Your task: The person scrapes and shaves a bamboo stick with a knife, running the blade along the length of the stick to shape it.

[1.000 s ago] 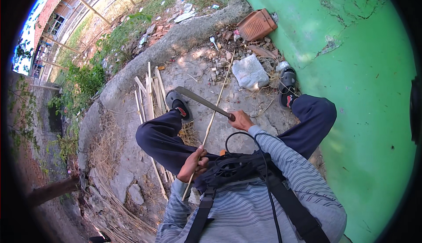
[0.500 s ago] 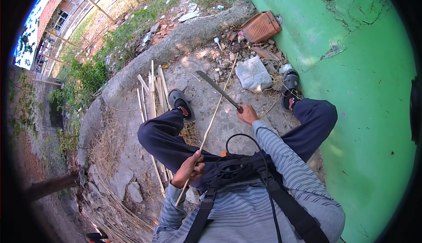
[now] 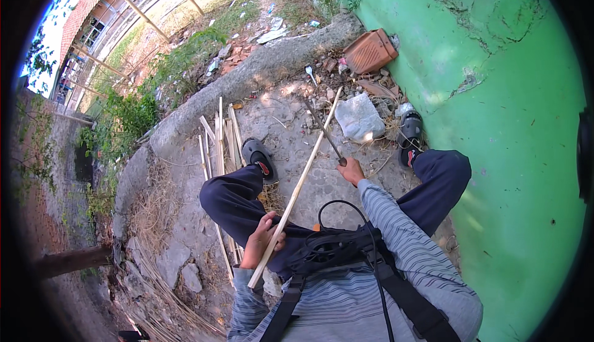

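Note:
A long pale bamboo strip [image 3: 299,187] slants from my lap toward the block ahead, its broad face turned up. My left hand [image 3: 260,243] is closed round its lower part, thumb laid along the side and fingers curled beneath. My right hand [image 3: 352,171] grips the dark handle of a machete [image 3: 322,127]. The blade shows almost edge-on and crosses the strip's upper part in view; whether it touches the strip I cannot tell. Beside my left shoe lies a bundle of similar strips [image 3: 221,141], which runs partly under my left leg.
A pale stone block [image 3: 359,117] stands near my right shoe, with rubble and a terracotta-coloured plastic pot [image 3: 370,52] beyond it. A green wall [image 3: 507,156] rises on my right. A low concrete kerb [image 3: 247,77] curves round the front and left. Thin strips [image 3: 158,292] lie at lower left.
The strip has been turned so its broad side shows. The machete has swung rightward and rolled, its blade going from flat-on to nearly edge-on. My left fingers have shifted their hold.

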`<state>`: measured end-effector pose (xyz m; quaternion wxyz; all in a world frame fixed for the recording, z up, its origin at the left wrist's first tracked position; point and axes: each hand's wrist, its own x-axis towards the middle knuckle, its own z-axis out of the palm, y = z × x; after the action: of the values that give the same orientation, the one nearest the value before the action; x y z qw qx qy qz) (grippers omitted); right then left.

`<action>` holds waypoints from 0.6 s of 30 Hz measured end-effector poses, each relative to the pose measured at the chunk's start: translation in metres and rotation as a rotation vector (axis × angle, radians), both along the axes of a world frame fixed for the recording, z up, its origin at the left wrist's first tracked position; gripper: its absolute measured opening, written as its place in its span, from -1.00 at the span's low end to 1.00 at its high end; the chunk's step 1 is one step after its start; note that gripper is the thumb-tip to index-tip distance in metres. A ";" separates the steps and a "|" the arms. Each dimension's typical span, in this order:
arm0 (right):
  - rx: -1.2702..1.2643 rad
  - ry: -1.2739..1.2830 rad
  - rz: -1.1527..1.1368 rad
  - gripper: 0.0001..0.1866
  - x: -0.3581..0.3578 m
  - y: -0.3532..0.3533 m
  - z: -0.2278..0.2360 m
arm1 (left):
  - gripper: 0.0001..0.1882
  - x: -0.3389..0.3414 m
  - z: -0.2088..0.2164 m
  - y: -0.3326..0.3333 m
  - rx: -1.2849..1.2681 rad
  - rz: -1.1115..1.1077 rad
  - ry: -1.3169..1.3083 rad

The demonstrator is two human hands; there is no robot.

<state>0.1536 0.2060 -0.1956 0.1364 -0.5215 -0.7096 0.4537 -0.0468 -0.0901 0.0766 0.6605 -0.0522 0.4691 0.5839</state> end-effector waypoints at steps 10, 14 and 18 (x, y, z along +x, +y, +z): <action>-0.063 0.109 -0.023 -0.61 -0.017 0.006 0.034 | -0.32 -0.032 -0.011 0.014 0.618 -0.088 0.324; -0.085 0.108 -0.066 -0.62 -0.019 0.007 0.041 | -0.53 -0.023 -0.005 0.035 0.679 -0.027 0.628; -0.001 0.142 -0.092 -0.61 -0.023 -0.001 0.067 | -0.64 -0.001 0.049 0.064 0.728 0.063 1.059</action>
<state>0.1308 0.2052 -0.1286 0.2067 -0.5201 -0.6732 0.4832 -0.0480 -0.0263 0.1257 0.2975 0.4569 0.5015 0.6718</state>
